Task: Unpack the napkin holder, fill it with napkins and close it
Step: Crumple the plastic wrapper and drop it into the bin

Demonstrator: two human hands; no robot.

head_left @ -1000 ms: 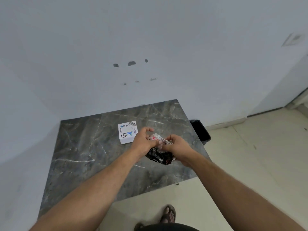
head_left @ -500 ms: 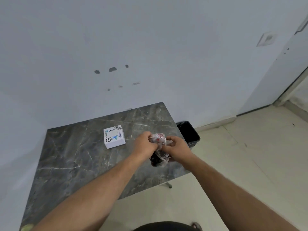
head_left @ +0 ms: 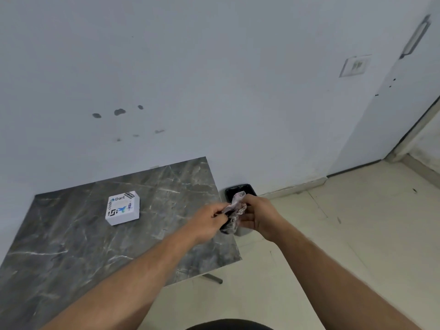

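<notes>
Both hands, the left hand (head_left: 209, 219) and right hand (head_left: 258, 216), pinch the crumpled wrapper (head_left: 234, 210) shut just in front of the black bin (head_left: 240, 190), so it is best to squeeze it small and let go right over the bin.

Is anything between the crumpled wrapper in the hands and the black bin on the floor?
Nothing visible. Both hands, left and right, hold the crumpled printed plastic wrapper past the grey marble table's right edge, in front of the black bin, whose visible opening is uncovered.

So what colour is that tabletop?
Dark grey marble pattern with pale veins, on the table, seen from the head camera.
</notes>
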